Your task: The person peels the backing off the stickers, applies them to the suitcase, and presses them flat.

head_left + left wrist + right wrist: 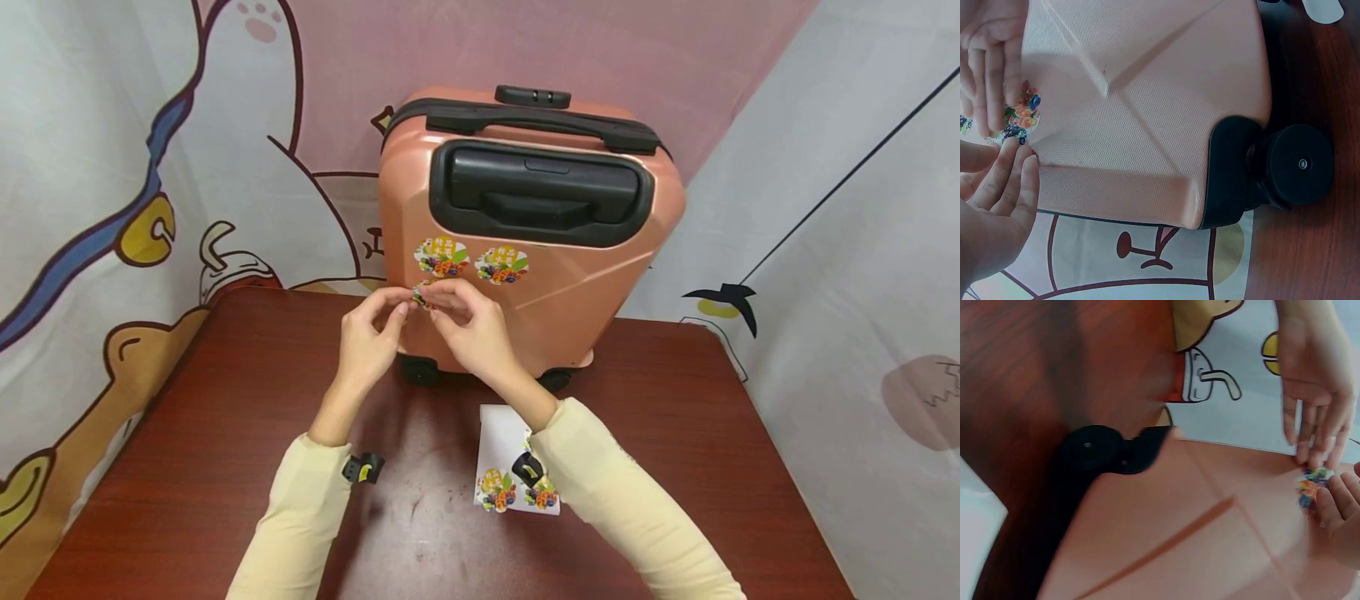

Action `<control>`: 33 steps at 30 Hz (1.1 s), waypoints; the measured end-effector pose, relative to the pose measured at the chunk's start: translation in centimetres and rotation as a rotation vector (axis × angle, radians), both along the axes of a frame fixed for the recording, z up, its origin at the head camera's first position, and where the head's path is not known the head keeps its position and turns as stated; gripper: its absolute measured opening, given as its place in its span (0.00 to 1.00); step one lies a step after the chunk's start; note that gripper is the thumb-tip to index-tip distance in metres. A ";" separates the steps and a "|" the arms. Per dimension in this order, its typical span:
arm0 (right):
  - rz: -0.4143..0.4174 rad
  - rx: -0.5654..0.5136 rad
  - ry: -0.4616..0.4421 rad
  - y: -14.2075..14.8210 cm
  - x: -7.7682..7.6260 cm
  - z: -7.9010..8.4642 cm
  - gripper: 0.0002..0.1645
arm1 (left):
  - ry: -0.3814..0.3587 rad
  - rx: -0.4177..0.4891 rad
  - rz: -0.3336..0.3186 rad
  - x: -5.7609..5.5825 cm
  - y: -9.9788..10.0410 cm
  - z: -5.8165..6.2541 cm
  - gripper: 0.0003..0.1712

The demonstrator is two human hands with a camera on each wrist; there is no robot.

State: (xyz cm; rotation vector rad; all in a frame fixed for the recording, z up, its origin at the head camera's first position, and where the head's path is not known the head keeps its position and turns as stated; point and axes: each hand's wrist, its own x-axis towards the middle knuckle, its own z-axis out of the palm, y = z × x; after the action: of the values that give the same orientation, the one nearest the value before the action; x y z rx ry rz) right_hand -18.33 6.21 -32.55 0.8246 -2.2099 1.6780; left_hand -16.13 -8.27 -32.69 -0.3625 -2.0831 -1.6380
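A round fruit-print sticker [420, 297] is held by its edges between both hands, close to the lower left front of an upright rose-gold suitcase [555, 308]. My left hand [365, 342] pinches the sticker's left side with thumb and fingers. From the other side, my right hand [480, 333] pinches it too. Fingers hide part of the fruit print [1024, 115] in the left wrist view. Two matching stickers, a left one [442, 257] and a right one [502, 265], sit side by side on the suitcase just above the hands.
On the brown table [420, 533], a white backing sheet [498, 429] with several fruit stickers lies below the right forearm, partly covered. Black wheels [418, 372] support the suitcase. A cartoon-printed cloth [330, 100] hangs behind and around the table.
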 end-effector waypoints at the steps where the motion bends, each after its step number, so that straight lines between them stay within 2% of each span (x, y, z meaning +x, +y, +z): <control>1: 0.006 -0.007 0.008 0.0 -0.1 0.1 0.15 | -0.002 0.000 -0.001 0.0 0.0 0.0 0.08; 4: -0.006 -0.002 -0.009 0.0 0.0 0.0 0.15 | -0.008 -0.001 -0.003 0.0 0.0 0.0 0.08; 6: -0.020 0.013 -0.054 0.2 0.2 -0.3 0.15 | -0.010 0.002 -0.005 0.1 0.0 0.1 0.08; 11: -0.027 0.055 -0.119 0.4 1.7 -0.1 0.13 | -0.007 0.008 -0.006 0.1 0.1 0.1 0.07; 15: -0.024 0.034 -0.093 0.3 2.3 1.4 0.13 | -0.002 0.011 -0.008 0.1 0.1 0.0 0.08; 18: -0.024 0.000 -0.045 0.2 2.2 2.6 0.14 | 0.006 0.013 -0.007 0.0 0.1 0.0 0.08; 21: -0.025 -0.024 -0.023 0.2 1.9 3.1 0.14 | 0.012 0.013 -0.007 0.0 0.1 0.0 0.07; 26: -0.034 -0.020 -0.077 0.8 0.8 0.8 0.14 | 0.012 0.018 -0.007 0.0 0.2 -0.1 0.07; 30: -0.046 0.025 -0.066 1.2 0.3 -1.4 0.13 | 0.012 0.013 -0.003 -0.1 0.1 -0.1 0.07; 33: -0.039 0.020 -0.049 1.4 0.2 -1.9 0.13 | 0.022 0.019 -0.004 -0.9 -0.1 -1.4 0.07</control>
State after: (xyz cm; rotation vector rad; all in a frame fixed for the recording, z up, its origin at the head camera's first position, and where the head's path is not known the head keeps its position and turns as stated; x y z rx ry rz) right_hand -18.18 7.59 -34.50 0.7488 -2.2637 1.6778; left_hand -17.07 -8.40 -34.08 -0.3765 -2.0511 -1.6473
